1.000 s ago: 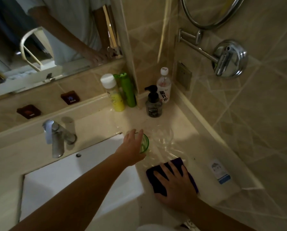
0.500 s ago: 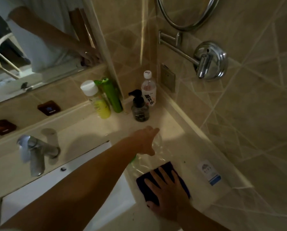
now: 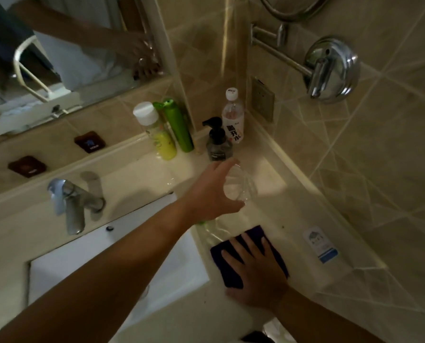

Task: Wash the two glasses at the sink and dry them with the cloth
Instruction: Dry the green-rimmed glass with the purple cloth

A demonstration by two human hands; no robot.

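— Which glass has the person got there?

— The clear glass (image 3: 240,185). The left hand (image 3: 212,193) is curled round its side, thumb towards the tap and fingers over the far edge, just this side of the dark pump bottle (image 3: 216,142). I can't tell whether it is lifted or standing on the tabletop (image 3: 275,214).

— And the green one?

— Nearly hidden. Only a sliver of the green glass (image 3: 202,222) shows under the left wrist, between the pump bottle and the cloth, close to the sink's corner.

— What's the other hand doing?

— The right hand (image 3: 257,269) lies flat on the dark blue cloth (image 3: 231,276), fingers straight and spread, pressing down and gripping nothing. The cloth lies on the tabletop nearer us than the pump bottle, just right of the sink (image 3: 65,278).

— Anything else about?

— Left of the pump bottle stand a green bottle (image 3: 179,127) and a yellow bottle with a white cap (image 3: 157,132); right behind it, in the corner, is a water bottle (image 3: 233,117). The tap (image 3: 73,204) is well to the pump bottle's left, over the sink's back edge. A small white and blue packet (image 3: 320,246) lies by the wall, right of the cloth.
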